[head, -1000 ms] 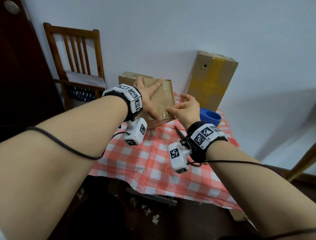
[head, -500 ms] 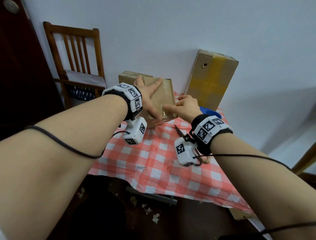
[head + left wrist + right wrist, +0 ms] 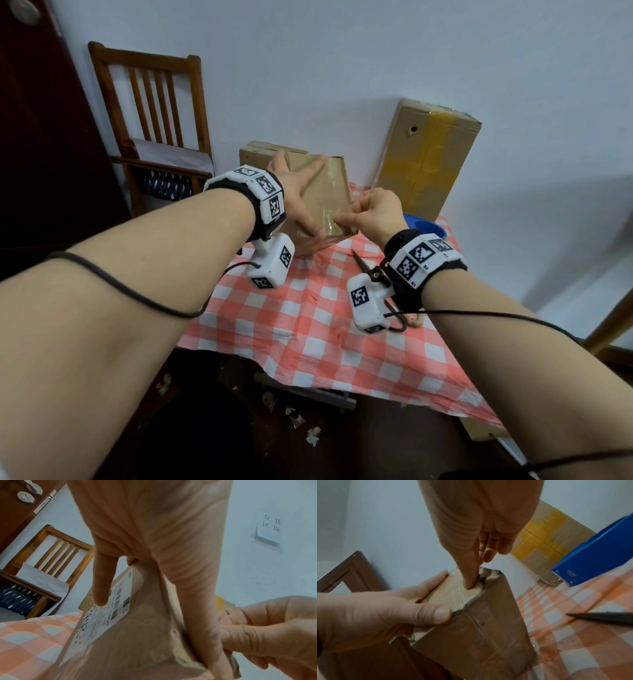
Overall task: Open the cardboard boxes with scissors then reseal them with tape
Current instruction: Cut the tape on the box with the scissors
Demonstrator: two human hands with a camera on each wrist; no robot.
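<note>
The small cardboard box (image 3: 322, 192) stands tilted at the far middle of the checked table (image 3: 308, 329), left of a taller taped box (image 3: 424, 161). It looks light and stiff, its clear tape slick, so the edges seem the best hold. The left hand (image 3: 298, 195) lies spread across its top, thumb clamping the near edge. The right hand (image 3: 373, 212) presses a fingertip (image 3: 469, 585) onto the tape; scissors (image 3: 363, 262) lie near.
</note>
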